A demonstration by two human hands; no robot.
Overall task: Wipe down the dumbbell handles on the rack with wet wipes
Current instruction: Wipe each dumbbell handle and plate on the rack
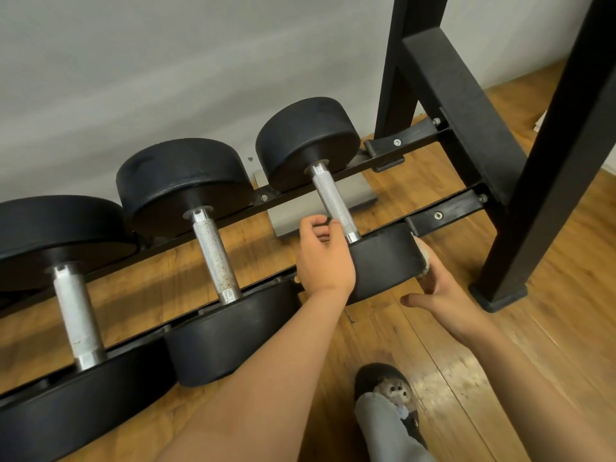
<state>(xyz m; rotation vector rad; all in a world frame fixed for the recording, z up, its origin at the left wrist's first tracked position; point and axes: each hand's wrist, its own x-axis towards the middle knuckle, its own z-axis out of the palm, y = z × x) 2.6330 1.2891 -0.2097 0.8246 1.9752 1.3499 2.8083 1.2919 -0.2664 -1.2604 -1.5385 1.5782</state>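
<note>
Head view. Wipe (424, 261) is being pressed against the near head of the right dumbbell (383, 261) by the right hand (446, 295), fingers straight, thumb spread. Left hand (325, 261) is being curled beside the handle (334, 200); whether it is gripping cannot be told. Risk: dumbbell being rolled on the rack (440, 215) by the push; handle being left unwiped. Wood floor (550, 261) and grey wall (166, 61) are being viewed beyond.

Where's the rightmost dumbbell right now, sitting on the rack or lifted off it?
On the rack. The rightmost dumbbell lies across its two rails, a head on each; the left hand only curls beside the handle.
</note>
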